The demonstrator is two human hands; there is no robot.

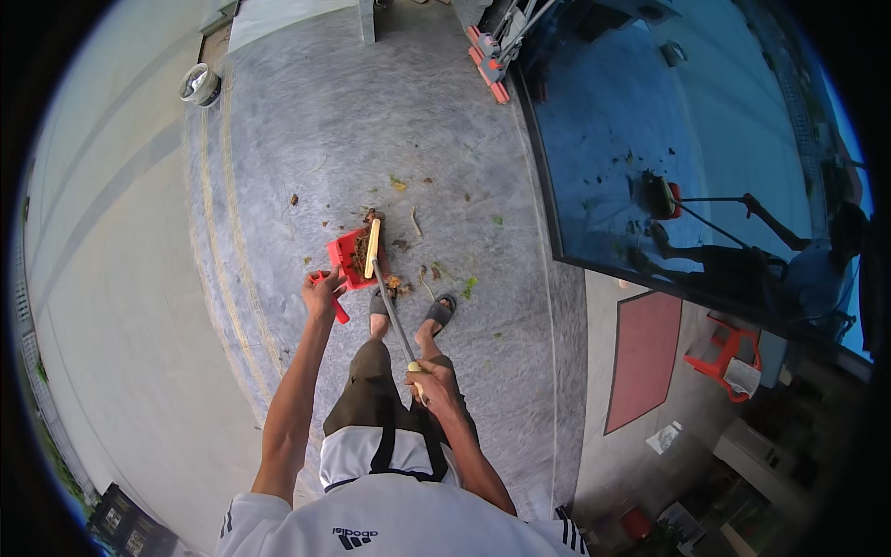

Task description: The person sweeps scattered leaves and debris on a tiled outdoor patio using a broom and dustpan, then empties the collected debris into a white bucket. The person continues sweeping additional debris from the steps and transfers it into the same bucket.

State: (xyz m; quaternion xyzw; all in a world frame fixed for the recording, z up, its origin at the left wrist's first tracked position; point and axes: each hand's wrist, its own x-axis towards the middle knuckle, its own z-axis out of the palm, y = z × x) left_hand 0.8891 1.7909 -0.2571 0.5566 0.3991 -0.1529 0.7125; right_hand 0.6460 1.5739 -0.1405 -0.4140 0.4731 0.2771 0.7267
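Observation:
My left hand (321,290) is closed round the red handle of a dustpan (340,249), whose pan rests on the floor in front of my feet. Brown dry leaves (360,260) lie in the pan. With my right hand (434,382) I grip the pale end of a broom's grey stick (394,316). The broom's long cream head (373,247) stands at the dustpan's right side, over its open edge. Its bristles are mostly hidden from above. More brown leaves (393,282) lie just right of the broom head, close to my sandals.
Scattered leaves (398,184) and green bits (471,286) dot the grey floor (371,111). A bucket (200,85) stands far left by the pale wall. Mops (492,65) lean at the back. A large dark glass pane (687,167) borders the right, with a red chair (729,357) near it.

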